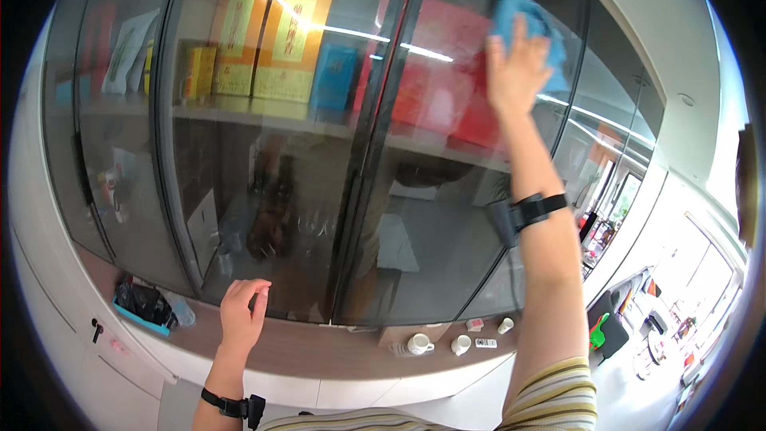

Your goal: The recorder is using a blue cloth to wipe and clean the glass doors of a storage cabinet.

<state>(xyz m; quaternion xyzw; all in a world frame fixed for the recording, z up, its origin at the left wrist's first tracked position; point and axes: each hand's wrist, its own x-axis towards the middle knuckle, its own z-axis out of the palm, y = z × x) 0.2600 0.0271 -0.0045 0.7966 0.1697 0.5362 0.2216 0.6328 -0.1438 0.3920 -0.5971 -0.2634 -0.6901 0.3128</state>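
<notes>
My right hand (520, 69) is raised at the upper right, its fingers spread flat over a blue cloth (556, 51). The cloth lies against the dark glass door (455, 221) of a wall cabinet. Lower down on the left, my left hand (242, 311) hovers in front of the cabinet's bottom edge with nothing in it, its fingers curled and its thumb apart. Through the glass I see yellow-gold boxes (293, 42) bearing writing, a blue box (334, 76) and a large red item (437, 66) on a shelf. Reflections partly veil the lower contents.
Below the doors runs a brown counter (299, 353). On it are a white mug (420, 344), a white cup (461, 345), a remote control (486, 343) and a blue tray (140, 317) holding a black plastic bag (143, 299). A grey sofa (610, 335) stands far right.
</notes>
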